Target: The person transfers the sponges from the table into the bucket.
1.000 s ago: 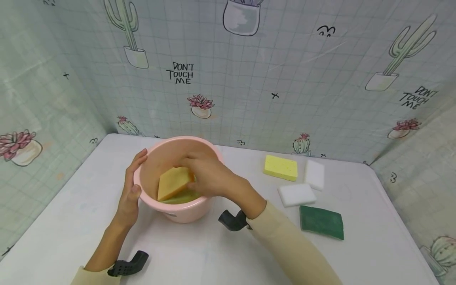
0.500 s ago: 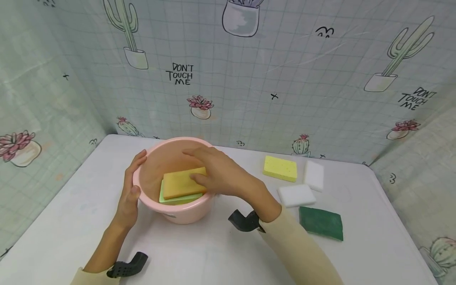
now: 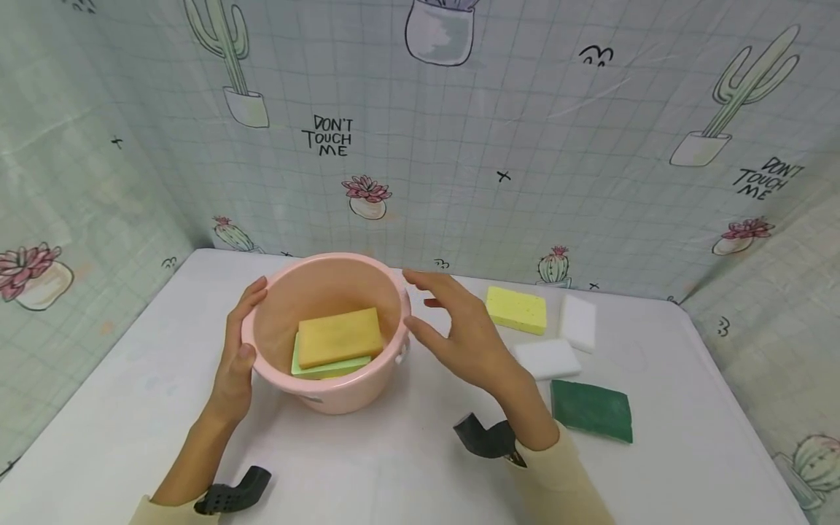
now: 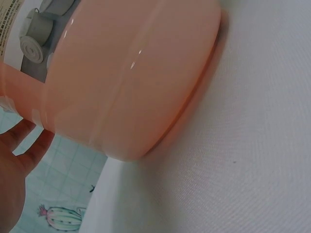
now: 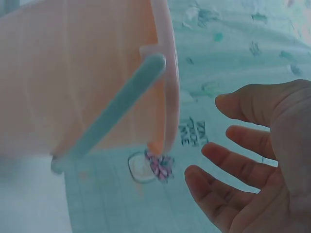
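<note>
A pink bucket (image 3: pixel 349 397) stands at the left of the white table, tilted slightly toward the view. Inside it lies an orange-yellow sponge (image 3: pixel 337 339) on top of a light green sponge (image 3: pixel 332 367). My left hand (image 3: pixel 234 372) steadies the bucket from its left, fingers laid against the outside near the rim and thumb at the front. In the left wrist view, two straight fingers (image 4: pixel 36 151) touch the wall. My right hand (image 3: pixel 471 343) hovers just right of the rim, fingers spread and holding nothing. The bucket's pale handle (image 5: pixel 114 107) hangs on that side.
Right of the bucket lie a bright yellow sponge (image 3: pixel 516 310), two white sponges (image 3: pixel 546 359) and a dark green scouring pad (image 3: pixel 592 410). Behind the table hangs a cactus-print cloth (image 3: pixel 420 146).
My right hand has let go of the orange-yellow sponge and moved out of the bucket to the right. That sponge now lies flat on the green one. The left hand has stayed put.
</note>
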Demonstrator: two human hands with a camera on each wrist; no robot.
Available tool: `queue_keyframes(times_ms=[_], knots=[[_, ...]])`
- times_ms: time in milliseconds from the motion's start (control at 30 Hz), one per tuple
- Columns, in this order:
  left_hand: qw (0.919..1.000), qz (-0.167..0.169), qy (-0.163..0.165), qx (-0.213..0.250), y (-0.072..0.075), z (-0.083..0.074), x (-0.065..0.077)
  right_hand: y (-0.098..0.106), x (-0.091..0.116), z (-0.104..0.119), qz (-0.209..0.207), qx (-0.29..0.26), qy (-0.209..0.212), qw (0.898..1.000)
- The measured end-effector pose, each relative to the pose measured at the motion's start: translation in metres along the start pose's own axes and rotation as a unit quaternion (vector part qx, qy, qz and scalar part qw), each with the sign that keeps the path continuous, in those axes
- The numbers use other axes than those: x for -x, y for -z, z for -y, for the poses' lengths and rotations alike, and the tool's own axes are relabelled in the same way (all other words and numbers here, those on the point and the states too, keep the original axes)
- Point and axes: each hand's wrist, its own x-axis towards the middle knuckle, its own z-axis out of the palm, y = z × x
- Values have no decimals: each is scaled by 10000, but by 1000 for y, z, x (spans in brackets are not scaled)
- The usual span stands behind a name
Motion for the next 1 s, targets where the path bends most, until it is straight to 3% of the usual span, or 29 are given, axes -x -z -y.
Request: queue_keyframes(times_ms=[233, 500, 767, 1000], knots=[[9999, -39, 66, -117, 1, -1, 0, 14, 20, -32, -613, 99, -164, 9979], [9993, -41, 271, -267, 0, -4, 0, 39, 42, -71, -941, -209, -690, 9929], [9994, 50, 160, -297, 0, -4, 0, 72, 68, -113, -1104, 168, -1773, 9778], [9995, 0, 102, -287, 2, -3, 0, 79, 80, -143, -934, 33, -2738, 9572]])
